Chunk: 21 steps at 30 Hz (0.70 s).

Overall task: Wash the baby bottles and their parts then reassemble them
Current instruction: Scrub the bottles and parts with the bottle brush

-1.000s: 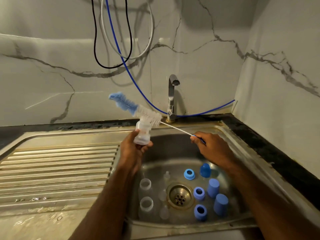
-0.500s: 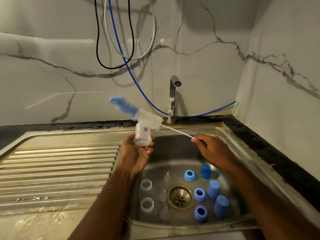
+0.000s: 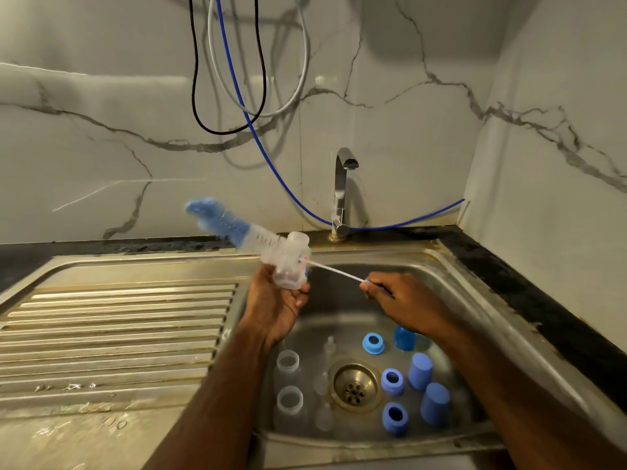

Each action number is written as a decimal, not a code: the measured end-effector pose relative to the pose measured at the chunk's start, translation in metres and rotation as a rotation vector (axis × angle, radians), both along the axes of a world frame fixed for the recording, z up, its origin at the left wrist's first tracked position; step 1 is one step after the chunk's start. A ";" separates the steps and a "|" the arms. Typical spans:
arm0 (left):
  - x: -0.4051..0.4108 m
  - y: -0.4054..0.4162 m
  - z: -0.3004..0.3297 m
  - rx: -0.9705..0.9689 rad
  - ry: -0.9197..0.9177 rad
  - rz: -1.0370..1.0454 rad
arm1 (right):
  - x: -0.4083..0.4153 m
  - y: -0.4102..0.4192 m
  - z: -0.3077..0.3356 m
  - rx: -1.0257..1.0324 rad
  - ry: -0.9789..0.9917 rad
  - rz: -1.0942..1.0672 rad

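Stainless steel sink basin [image 3: 441, 300], set in a steel surface with a ribbed draining board [image 3: 118, 334] on its left. Marble-patterned wall behind; chrome tap [image 3: 341, 195] at the basin's back edge; black, grey and blue cables [image 3: 234, 79] hang down the wall.

Left hand [image 3: 274, 310] held over the basin's left rim, fingers curled round the base of a small clear plastic baby bottle [image 3: 291, 266], which stands roughly upright with its open neck up.

Right hand [image 3: 403, 303] over the basin, fingertips pinching the blue end of the thin white wire handle of a long bottle brush [image 3: 234, 225]. Brush lies slanted, its white bristles against the bottle's upper part, its blue bristle tip pointing up and left, past the bottle. Whether the bristles are inside the bottle or just behind it, cannot tell.

On the basin floor, around the brass drain strainer [image 3: 354, 388]:
- left: two clear bottles [image 3: 288, 385], necks up, one nearer than the other;
- just left of the drain: clear teats [image 3: 322, 381], faint;
- right: three blue screw rings [image 3: 392, 381] and three blue caps [image 3: 420, 371], near one another.
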State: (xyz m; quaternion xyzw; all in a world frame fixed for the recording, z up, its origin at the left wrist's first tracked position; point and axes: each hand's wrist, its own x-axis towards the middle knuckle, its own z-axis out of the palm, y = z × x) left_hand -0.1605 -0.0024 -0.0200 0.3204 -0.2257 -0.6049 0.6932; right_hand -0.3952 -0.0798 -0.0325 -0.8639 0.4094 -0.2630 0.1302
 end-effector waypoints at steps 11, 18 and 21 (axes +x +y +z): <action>0.001 -0.003 0.000 0.052 0.043 -0.014 | 0.000 -0.001 0.003 -0.016 -0.093 -0.029; 0.011 -0.002 -0.001 0.072 0.030 -0.013 | -0.011 -0.004 0.003 -0.002 -0.076 -0.066; 0.000 -0.003 -0.001 0.049 -0.009 -0.020 | 0.004 0.003 0.002 0.031 -0.018 0.018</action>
